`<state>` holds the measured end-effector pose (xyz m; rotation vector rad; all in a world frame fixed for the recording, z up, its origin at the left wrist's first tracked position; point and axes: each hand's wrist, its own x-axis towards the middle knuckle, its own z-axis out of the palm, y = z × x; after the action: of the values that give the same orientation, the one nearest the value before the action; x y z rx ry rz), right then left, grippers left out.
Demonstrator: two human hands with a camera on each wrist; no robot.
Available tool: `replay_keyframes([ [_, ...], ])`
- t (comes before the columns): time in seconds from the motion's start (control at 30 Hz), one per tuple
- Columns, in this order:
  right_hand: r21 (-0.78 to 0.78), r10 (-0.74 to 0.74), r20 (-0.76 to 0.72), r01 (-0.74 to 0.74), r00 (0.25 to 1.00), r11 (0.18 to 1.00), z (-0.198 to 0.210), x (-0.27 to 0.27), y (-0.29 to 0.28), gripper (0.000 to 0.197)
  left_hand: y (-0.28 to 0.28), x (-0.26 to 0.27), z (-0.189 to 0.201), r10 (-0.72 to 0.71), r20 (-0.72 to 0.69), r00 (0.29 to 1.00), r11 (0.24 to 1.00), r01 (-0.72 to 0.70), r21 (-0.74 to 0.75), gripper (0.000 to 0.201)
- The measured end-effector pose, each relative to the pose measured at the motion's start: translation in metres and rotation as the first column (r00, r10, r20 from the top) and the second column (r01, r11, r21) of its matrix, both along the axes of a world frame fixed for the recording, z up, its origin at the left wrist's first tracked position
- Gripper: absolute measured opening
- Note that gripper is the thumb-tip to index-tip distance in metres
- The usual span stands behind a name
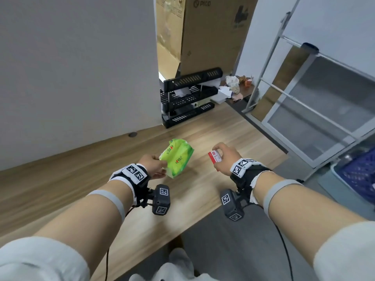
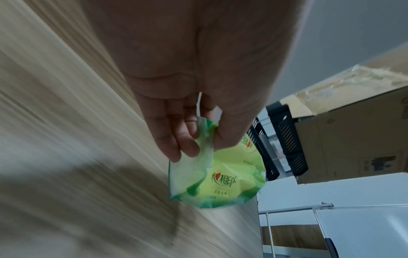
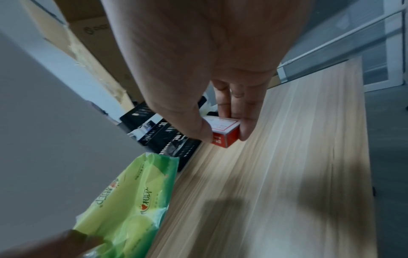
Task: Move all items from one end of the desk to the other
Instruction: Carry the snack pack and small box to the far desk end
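Note:
My left hand (image 1: pixel 155 166) pinches the near end of a green tissue pack (image 1: pixel 177 157), held in the air above the wooden desk (image 1: pixel 81 179). In the left wrist view, thumb and fingers (image 2: pixel 189 139) squeeze the pack's (image 2: pixel 227 174) crumpled wrapper edge. My right hand (image 1: pixel 223 157) holds a small red and white box (image 1: pixel 214 159) between thumb and fingers, also above the desk. The right wrist view shows the box (image 3: pixel 225 132) gripped at its sides, with the tissue pack (image 3: pixel 132 200) at lower left.
A black tiered file tray (image 1: pixel 188 96) stands at the desk's far end against the grey partition (image 1: pixel 71 67). Cardboard boxes (image 1: pixel 211 31) rise behind it. Small clutter (image 1: pixel 233 86) lies on a side surface. A metal rack (image 1: pixel 294 78) and a blue crate (image 1: pixel 359 175) stand to the right.

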<state>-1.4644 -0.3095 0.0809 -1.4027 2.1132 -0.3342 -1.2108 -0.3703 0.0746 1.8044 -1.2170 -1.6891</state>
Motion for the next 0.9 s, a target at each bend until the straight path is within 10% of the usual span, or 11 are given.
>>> replay_keyframes([
  [0.9, 0.197, 0.027, -0.162, 0.005, 0.986, 0.98, -0.115, -0.254, -0.235, 0.044, -0.204, -0.261, -0.119, 0.216, 0.208, 0.954, 0.972, -0.192, -0.133, 0.021],
])
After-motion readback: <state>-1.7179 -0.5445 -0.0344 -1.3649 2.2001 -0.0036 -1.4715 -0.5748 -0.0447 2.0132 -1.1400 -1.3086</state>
